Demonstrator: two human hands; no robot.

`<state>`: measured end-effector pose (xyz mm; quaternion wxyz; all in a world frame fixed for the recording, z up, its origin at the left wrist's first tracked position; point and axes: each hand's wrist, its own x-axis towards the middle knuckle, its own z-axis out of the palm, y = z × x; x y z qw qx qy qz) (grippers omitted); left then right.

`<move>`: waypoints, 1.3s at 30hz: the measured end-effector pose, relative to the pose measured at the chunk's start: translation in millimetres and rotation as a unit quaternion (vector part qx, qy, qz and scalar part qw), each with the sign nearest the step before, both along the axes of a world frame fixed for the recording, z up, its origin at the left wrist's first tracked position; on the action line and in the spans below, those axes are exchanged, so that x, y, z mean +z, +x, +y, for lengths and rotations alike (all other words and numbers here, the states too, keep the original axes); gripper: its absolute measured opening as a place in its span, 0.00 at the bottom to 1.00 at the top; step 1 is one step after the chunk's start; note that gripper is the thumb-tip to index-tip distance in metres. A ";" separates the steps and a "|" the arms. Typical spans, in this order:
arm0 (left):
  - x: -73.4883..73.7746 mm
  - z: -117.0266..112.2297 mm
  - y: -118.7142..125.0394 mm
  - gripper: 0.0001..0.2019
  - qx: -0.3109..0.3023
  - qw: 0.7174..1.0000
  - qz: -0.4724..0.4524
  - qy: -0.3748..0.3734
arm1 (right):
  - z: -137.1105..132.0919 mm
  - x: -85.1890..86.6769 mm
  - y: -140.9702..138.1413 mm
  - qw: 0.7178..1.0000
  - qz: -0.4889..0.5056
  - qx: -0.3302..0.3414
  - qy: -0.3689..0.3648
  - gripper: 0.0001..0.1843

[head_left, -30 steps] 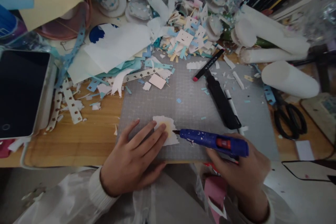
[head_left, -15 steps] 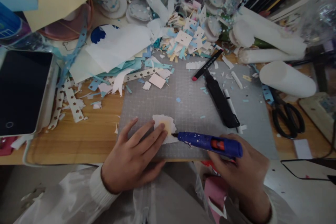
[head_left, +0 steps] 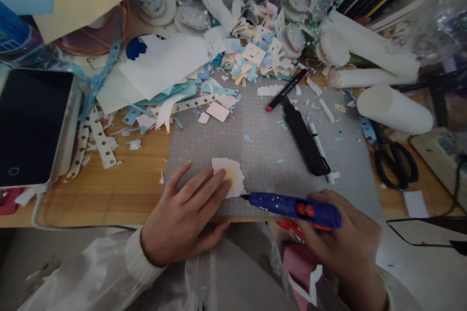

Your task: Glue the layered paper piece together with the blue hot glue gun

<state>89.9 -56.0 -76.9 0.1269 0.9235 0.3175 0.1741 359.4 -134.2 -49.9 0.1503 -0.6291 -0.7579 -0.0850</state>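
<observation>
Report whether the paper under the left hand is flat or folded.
Flat: the paper piece lies spread on the mat under the left hand, the glue gun's tip beside its edge.

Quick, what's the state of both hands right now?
Left hand: open, pressed flat on the paper cutout.
Right hand: closed around the blue glue gun.

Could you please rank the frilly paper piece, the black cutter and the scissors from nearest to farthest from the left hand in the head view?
1. Paper piece: under the left hand fingertips, near the mat front edge.
2. Black cutter: mid-mat, to the right.
3. Scissors: far right, off the mat.
</observation>
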 end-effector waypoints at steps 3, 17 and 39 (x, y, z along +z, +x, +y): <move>0.0 -0.1 0.2 0.26 0.001 1.000 0.002 0.002 | -2.4 0.7 3.1 0.996 -0.009 -0.073 0.044 0.08; -2.7 -1.5 -1.8 0.26 0.003 1.000 0.000 0.019 | 49.3 -3.2 -28.6 0.993 -0.018 -0.118 0.016 0.13; -5.2 1.5 -2.5 0.26 -0.037 0.999 -0.006 -0.006 | 64.7 1.0 -38.6 1.000 -0.005 -0.009 0.010 0.06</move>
